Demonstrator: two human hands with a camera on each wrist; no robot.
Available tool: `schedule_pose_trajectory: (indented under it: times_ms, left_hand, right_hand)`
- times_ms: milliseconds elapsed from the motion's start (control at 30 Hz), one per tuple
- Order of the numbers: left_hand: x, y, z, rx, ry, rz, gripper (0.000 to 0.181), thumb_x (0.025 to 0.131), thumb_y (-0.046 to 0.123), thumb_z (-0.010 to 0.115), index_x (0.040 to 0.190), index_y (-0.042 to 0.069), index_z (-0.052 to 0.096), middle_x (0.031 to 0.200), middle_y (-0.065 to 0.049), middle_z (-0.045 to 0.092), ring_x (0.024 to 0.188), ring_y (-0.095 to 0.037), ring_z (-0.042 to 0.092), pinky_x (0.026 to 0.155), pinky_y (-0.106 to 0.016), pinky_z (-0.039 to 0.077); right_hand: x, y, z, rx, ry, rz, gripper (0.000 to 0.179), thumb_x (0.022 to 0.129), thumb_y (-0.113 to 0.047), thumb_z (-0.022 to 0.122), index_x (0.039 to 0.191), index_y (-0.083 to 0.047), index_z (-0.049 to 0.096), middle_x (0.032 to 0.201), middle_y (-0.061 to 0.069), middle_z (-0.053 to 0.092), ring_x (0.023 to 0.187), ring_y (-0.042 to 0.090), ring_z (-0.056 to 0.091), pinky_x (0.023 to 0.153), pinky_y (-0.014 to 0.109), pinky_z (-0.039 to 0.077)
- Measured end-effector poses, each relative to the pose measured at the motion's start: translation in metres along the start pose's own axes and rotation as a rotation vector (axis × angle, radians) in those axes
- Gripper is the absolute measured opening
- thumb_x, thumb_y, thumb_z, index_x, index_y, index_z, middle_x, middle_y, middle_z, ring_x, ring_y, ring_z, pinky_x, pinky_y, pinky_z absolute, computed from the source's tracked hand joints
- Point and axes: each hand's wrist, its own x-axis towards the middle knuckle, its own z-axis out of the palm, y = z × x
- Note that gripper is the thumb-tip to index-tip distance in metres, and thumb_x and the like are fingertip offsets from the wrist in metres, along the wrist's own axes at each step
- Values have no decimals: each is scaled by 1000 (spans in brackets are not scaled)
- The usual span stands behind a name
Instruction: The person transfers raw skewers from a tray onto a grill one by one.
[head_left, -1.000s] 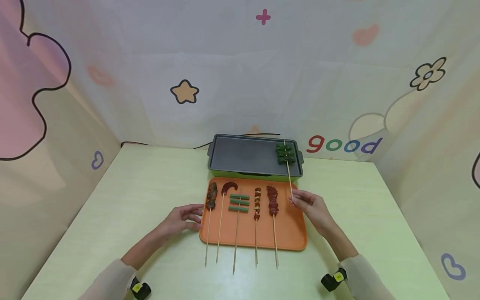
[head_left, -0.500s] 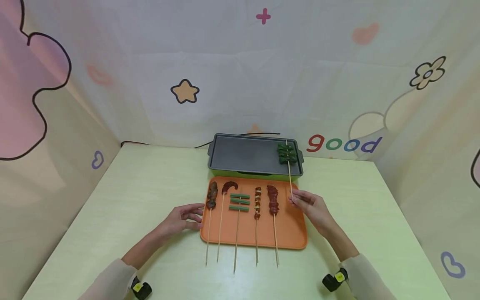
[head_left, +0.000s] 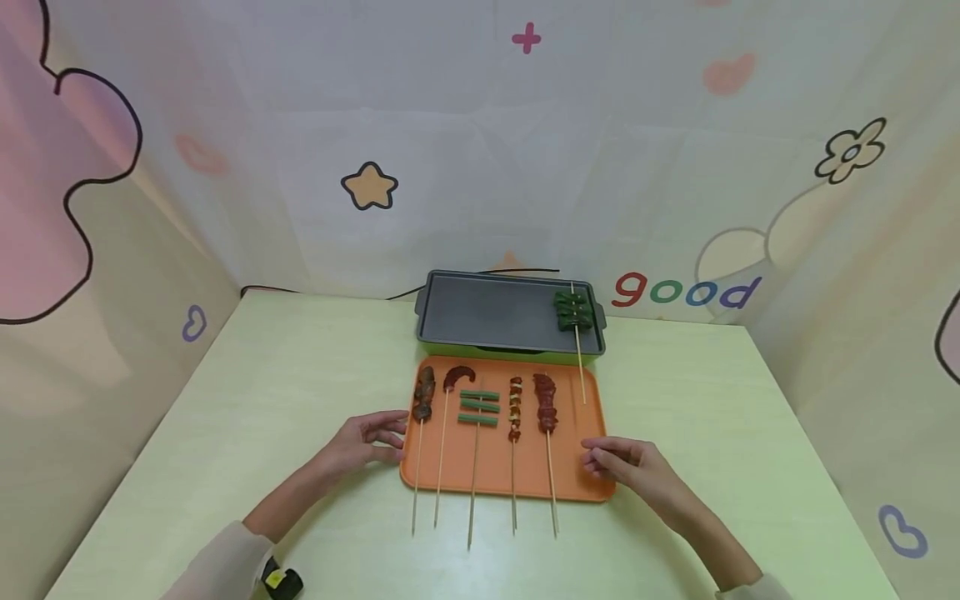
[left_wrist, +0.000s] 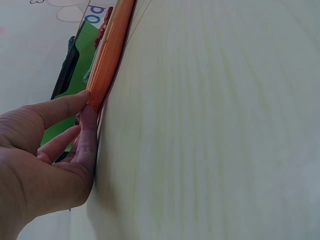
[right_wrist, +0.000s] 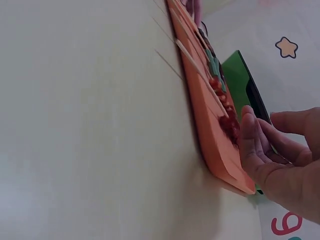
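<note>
My left hand (head_left: 366, 442) holds the left edge of an orange tray (head_left: 495, 475); in the left wrist view its thumb and a fingertip meet at the tray's rim. My right hand (head_left: 637, 471) is over the tray's right edge, fingers loosely bent and holding nothing. A green leafy vegetable skewer (head_left: 573, 311) lies on the right side of the dark grill plate (head_left: 487, 308), its stick reaching out over the tray. Nearest the right hand on the tray is a red meat skewer (head_left: 546, 402).
Other skewers lie on the tray: dark brown meat (head_left: 423, 394), a curled reddish piece (head_left: 458, 377), green bean-like sticks (head_left: 478, 407) and small orange-and-white pieces (head_left: 514, 408). Their sticks overhang the near edge. The grill stands directly behind the tray, before a printed cloth (head_left: 465, 167).
My right hand has let go of the green vegetable skewer and drawn back toward me, leaving it on the grill plate. The left hand has stayed at the tray's edge.
</note>
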Motion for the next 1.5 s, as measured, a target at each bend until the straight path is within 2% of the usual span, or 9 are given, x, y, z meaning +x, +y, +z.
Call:
schedule_pose_trajectory:
  times_ms: [233,500,833,1033,1500]
  left_hand:
    - [1,-1,-2,-3,2,7,64,91,2,73,149,-2,48,135,-25,62,104,-14,68,87,-21,54]
    - [2,-1,-1,2,-5,5,63,90,2,74,148,-3,49,134,-24,63,104,-13,68,87,-21,55]
    - [-1,2,-2,3,-2,-16,62,91,8,76,147,-2,51,131,-19,66,107,-12,66,88,-24,54]
    - [-1,2,-2,-9,-1,-27,62,90,8,76,146,-2,52,129,-16,67,107,-12,65,89,-24,54]
    - [-3,3,-1,-22,-5,-21,61,90,7,76,146,-2,52,131,-21,65,110,-18,66,89,-25,55]
  right_hand:
    - [-19,14,18,78,-128,-17,49,106,-20,57,137,19,51,122,18,72,105,11,72,93,26,58]
    - [-29,27,38,175,-185,-21,48,105,-13,56,136,23,48,123,19,71,108,12,72,94,27,57]
    - [-28,35,57,258,-107,54,52,101,-12,64,136,23,48,116,17,74,103,15,74,91,28,59]
    - [-26,36,66,294,-65,70,51,99,-8,66,134,25,48,112,20,75,100,17,76,89,29,59]
    - [-28,30,67,286,-42,65,52,94,-2,70,134,23,49,106,9,76,95,14,76,88,26,59]
